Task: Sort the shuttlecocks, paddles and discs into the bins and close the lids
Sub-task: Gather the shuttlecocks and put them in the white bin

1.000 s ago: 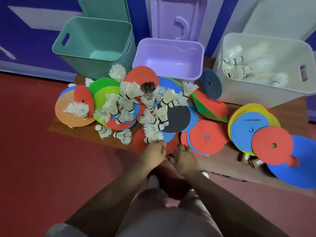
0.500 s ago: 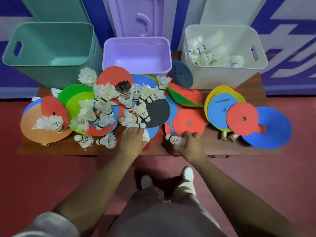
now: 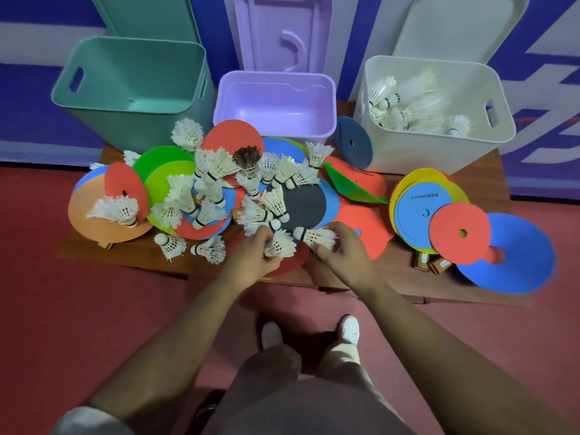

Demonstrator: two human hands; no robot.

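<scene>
A: Fingers (image 3: 262,240) of the left hand (image 3: 249,262) are curled round one shuttlecock (image 3: 282,246). A second shuttlecock (image 3: 317,237) is pinched by the right hand (image 3: 343,251). Both are held at the pile's near edge.

B: And what is changed?

A: The left hand, bare half a second back, is now filled too. A carry to the white bin (image 3: 423,149), where binned shuttlecocks (image 3: 405,111) are already gathered, is judged due.
</scene>
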